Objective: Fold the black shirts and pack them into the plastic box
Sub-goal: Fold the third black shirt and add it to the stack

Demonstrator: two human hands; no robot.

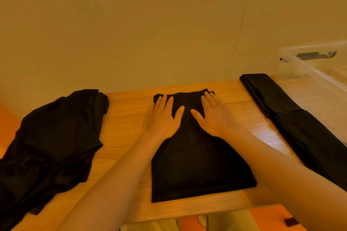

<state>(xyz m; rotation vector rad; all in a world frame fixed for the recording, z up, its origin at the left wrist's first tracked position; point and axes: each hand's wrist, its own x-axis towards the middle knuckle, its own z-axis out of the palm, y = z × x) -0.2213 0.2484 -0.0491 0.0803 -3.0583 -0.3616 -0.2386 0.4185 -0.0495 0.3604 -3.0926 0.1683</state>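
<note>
Now folded shirt (199,155) flat under both hands' fingers (211,100).

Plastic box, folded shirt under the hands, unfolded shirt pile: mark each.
plastic box (308,70): head view, near clear wall.
folded shirt (197,165): head view, middle of its top.
unfolded shirt pile (52,137): head view, centre of heap.

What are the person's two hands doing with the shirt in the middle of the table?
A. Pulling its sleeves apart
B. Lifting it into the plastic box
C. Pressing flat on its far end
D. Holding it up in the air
C: the left hand and right hand lie with straight fingers on the far end of the folded black shirt, which rests flat on the wooden table.
</note>
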